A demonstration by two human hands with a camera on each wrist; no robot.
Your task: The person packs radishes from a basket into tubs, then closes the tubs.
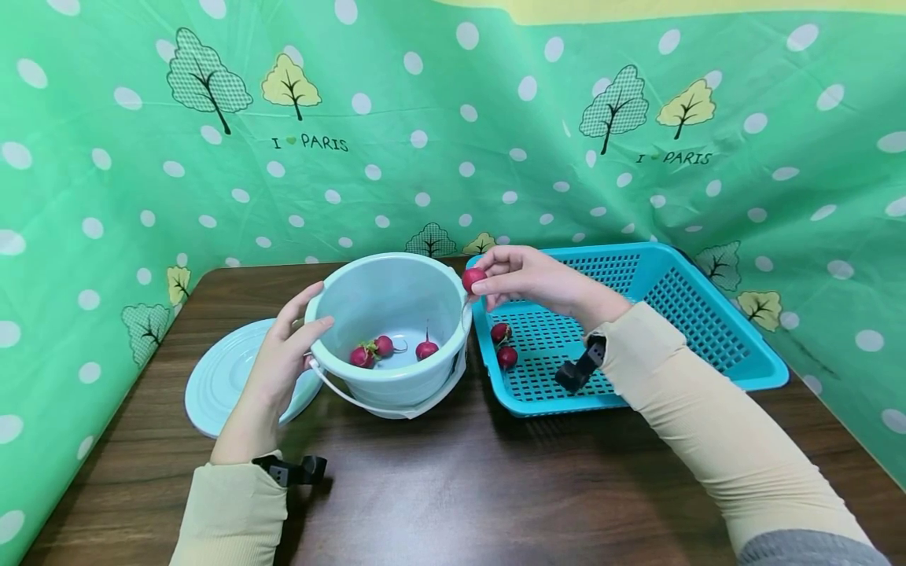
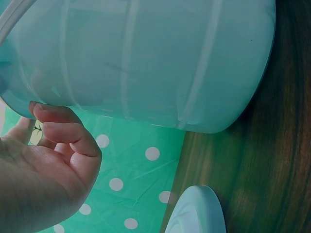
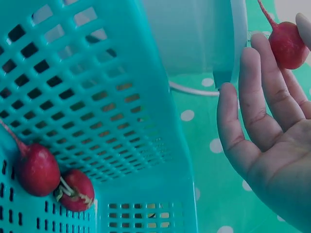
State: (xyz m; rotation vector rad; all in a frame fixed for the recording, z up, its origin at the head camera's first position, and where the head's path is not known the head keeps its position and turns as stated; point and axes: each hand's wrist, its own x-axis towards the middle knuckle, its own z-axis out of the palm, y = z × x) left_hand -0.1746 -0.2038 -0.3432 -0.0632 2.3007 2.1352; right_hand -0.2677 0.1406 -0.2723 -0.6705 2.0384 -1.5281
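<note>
Pinching radish (image 1: 473,278), right hand (image 1: 531,279) over bucket (image 1: 392,314) rim; left hand (image 1: 279,365) grips bucket; wrist view shows tail.

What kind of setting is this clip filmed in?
Probably a staged tabletop recording corner, not a real kitchen: a dark wooden table is walled in by a green polka-dot cloth backdrop, with only a pale blue plastic bucket and a teal perforated plastic basket set out.
</note>
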